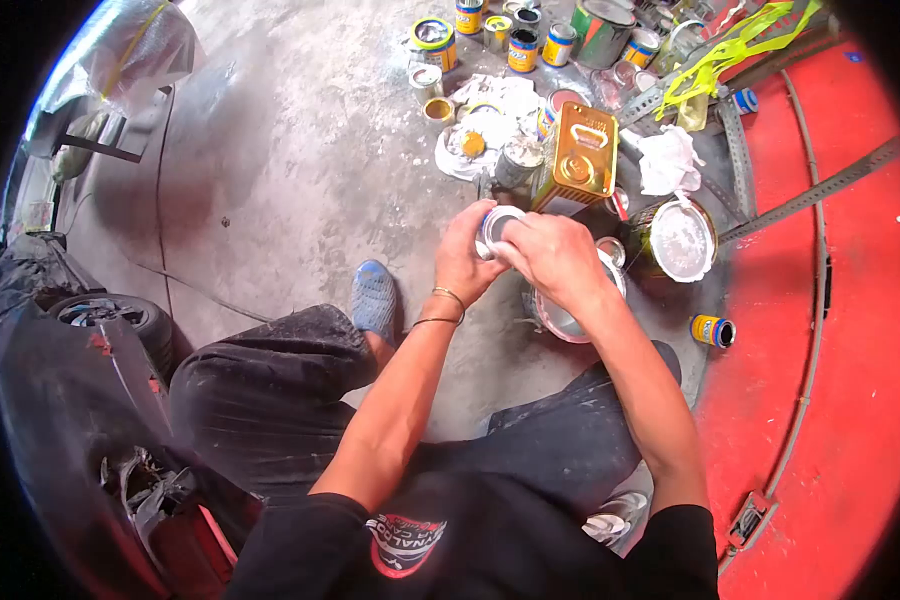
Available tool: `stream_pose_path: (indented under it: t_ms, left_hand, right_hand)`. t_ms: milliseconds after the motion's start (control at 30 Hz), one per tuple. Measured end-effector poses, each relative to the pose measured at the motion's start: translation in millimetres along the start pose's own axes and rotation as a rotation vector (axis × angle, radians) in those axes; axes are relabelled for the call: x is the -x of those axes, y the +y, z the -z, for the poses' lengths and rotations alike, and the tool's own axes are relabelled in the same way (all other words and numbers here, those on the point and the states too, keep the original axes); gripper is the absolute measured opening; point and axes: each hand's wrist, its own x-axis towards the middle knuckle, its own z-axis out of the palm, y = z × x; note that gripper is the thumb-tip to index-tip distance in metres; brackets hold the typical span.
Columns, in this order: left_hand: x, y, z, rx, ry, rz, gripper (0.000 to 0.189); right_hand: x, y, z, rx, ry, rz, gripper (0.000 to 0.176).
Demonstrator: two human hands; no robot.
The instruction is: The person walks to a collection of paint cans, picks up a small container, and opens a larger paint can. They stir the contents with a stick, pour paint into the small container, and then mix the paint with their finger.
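So this person's got the left hand's (465, 250) fingers clamped round a small can (498, 228), right hand's (555, 255) fingers gripping its rim, right by a gold tin (582, 155).

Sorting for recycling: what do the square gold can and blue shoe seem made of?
The square gold can looks like glossy metal, from its bright reflections and raised rim. The blue shoe could be matte foam or rubber; its patterned upper leaves that open.
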Motion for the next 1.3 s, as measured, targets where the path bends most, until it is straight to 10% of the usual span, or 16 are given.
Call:
stream_pose_path:
  t_ms: [633,1300]
  left_hand:
    - [-19.2,101.8,-14.1,0.09,-0.247,-0.198,0.087]
    - [19.0,123.8,10.8,-0.251,-0.274,-0.153,0.079]
  right_hand:
    - [64.9,-10.2,119.2,0.475,0.174,0.041,0.014]
    - [90.5,-24.0,105.4,0.076,0.088,-0.019,0.007]
